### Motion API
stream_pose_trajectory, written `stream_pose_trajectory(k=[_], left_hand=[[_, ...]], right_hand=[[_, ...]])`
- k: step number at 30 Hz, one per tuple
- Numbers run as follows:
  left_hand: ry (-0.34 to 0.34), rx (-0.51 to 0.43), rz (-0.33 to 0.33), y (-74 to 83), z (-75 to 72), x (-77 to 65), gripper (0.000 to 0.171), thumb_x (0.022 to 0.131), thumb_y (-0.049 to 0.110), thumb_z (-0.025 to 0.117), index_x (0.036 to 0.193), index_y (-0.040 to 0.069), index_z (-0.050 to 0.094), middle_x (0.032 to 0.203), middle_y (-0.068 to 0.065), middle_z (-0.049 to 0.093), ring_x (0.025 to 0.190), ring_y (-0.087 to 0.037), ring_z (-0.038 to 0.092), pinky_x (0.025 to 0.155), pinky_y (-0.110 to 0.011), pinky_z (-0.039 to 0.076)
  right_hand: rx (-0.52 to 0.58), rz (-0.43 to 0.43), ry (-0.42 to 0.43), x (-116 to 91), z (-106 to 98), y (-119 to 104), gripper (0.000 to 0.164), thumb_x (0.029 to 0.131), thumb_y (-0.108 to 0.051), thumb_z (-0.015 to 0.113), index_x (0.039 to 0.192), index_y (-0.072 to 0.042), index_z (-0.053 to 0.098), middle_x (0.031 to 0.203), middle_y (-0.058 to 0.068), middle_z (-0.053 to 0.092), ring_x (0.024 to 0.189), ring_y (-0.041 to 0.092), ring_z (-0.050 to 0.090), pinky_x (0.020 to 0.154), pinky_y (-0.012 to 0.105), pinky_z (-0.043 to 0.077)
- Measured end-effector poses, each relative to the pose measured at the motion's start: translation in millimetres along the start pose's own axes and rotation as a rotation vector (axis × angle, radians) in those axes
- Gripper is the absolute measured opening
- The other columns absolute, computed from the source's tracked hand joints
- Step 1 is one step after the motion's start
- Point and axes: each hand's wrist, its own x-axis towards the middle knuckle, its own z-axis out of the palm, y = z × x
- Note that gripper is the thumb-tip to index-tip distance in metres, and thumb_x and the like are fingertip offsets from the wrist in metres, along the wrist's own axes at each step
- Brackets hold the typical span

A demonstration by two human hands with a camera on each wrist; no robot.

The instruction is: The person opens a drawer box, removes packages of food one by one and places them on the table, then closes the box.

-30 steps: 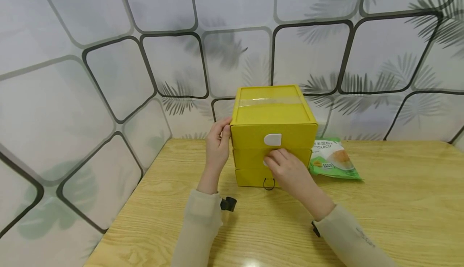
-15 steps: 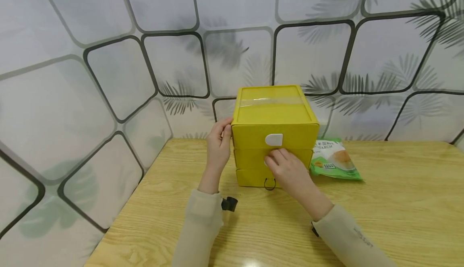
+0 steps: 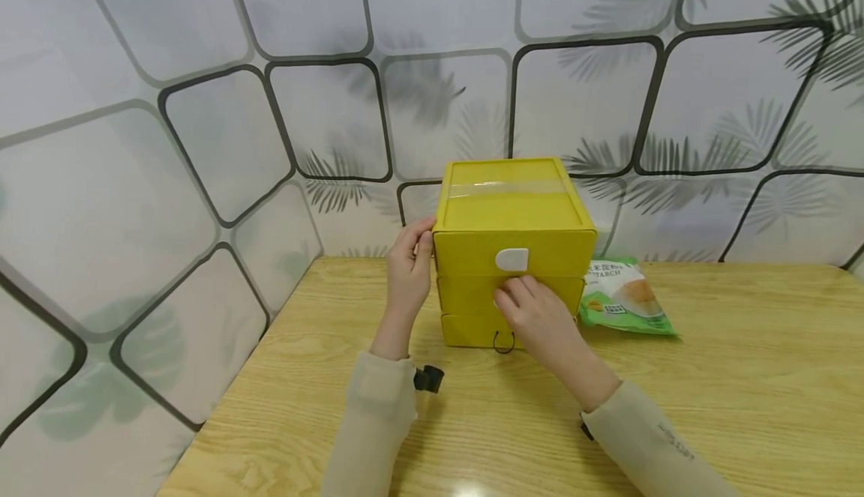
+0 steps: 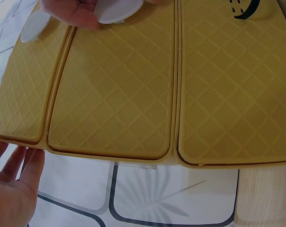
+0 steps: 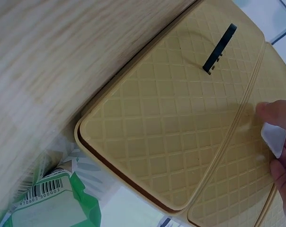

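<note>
A yellow box of three stacked drawers (image 3: 513, 216) stands on the table, all its fronts flush. My left hand (image 3: 409, 276) steadies it, fingers (image 4: 31, 170) laid against the upper left side. At the middle drawer, my right hand (image 3: 540, 324) pinches a white tab handle (image 5: 274, 138) between thumb and fingers; in the head view the hand mostly hides that tab. Above it, the top drawer carries a similar white handle (image 3: 513, 260). A black ring pull (image 5: 220, 49) sticks out from the bottom drawer. Diamond-patterned fronts show in both wrist views.
A green and white bag of starch (image 3: 624, 296) lies just right of the box. Clear tape (image 3: 506, 189) crosses the box top. Behind stands a patterned wall (image 3: 445, 122). The wooden table (image 3: 486, 437) extends toward me and to both sides.
</note>
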Motion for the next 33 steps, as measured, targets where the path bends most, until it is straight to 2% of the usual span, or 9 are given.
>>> stream_pose_trajectory(k=[3, 10, 15, 22, 33], left_hand=[[-0.001, -0.006, 0.0, -0.2, 0.1, 0.7, 0.024, 0.083, 0.006, 0.039, 0.101, -0.001, 0.052, 0.099, -0.009, 0.05, 0.091, -0.013, 0.045, 0.069, -0.025, 0.04], [-0.007, -0.008, -0.002, -0.4, 0.6, 0.4, 0.024, 0.083, 0.006, 0.038, 0.101, -0.001, 0.052, 0.099, -0.01, 0.05, 0.093, -0.012, 0.044, 0.071, -0.024, 0.039], [-0.001, -0.009, -0.008, -0.3, 1.6, 0.4, 0.024, 0.083, 0.006, 0.039, 0.101, -0.001, 0.052, 0.099, -0.01, 0.05, 0.092, -0.013, 0.044, 0.07, -0.025, 0.04], [-0.004, -0.001, 0.001, 0.2, 1.0, 0.6, 0.024, 0.083, 0.006, 0.038, 0.101, -0.001, 0.052, 0.099, -0.011, 0.05, 0.092, -0.011, 0.044, 0.07, -0.024, 0.04], [-0.018, -0.014, -0.02, 0.1, -0.2, -0.5, 0.025, 0.083, 0.007, 0.038, 0.102, 0.0, 0.051, 0.101, -0.008, 0.049, 0.093, -0.011, 0.044, 0.067, -0.024, 0.041]], right_hand=[[-0.018, 0.003, 0.003, 0.8, -0.9, -0.7, 0.024, 0.084, -0.001, 0.029, 0.08, 0.002, 0.052, 0.077, 0.013, 0.045, 0.066, 0.025, 0.042, 0.054, 0.029, 0.038], [-0.017, 0.005, 0.002, 0.9, 0.2, -0.5, 0.032, 0.087, -0.005, 0.022, 0.08, 0.002, 0.052, 0.077, 0.013, 0.045, 0.066, 0.025, 0.042, 0.054, 0.03, 0.038], [0.0, -0.004, 0.001, -1.1, 2.1, 1.6, 0.031, 0.087, -0.005, 0.023, 0.081, 0.002, 0.052, 0.079, 0.013, 0.046, 0.067, 0.026, 0.042, 0.056, 0.031, 0.038], [-0.025, -0.021, -0.002, -2.4, 2.8, 2.8, 0.038, 0.088, -0.008, 0.017, 0.081, 0.002, 0.053, 0.08, 0.013, 0.047, 0.068, 0.025, 0.042, 0.058, 0.03, 0.039], [-0.042, -0.073, 0.05, 0.0, -3.5, -0.5, 0.034, 0.087, -0.004, 0.023, 0.077, 0.003, 0.054, 0.077, 0.014, 0.049, 0.068, 0.025, 0.045, 0.057, 0.029, 0.04]])
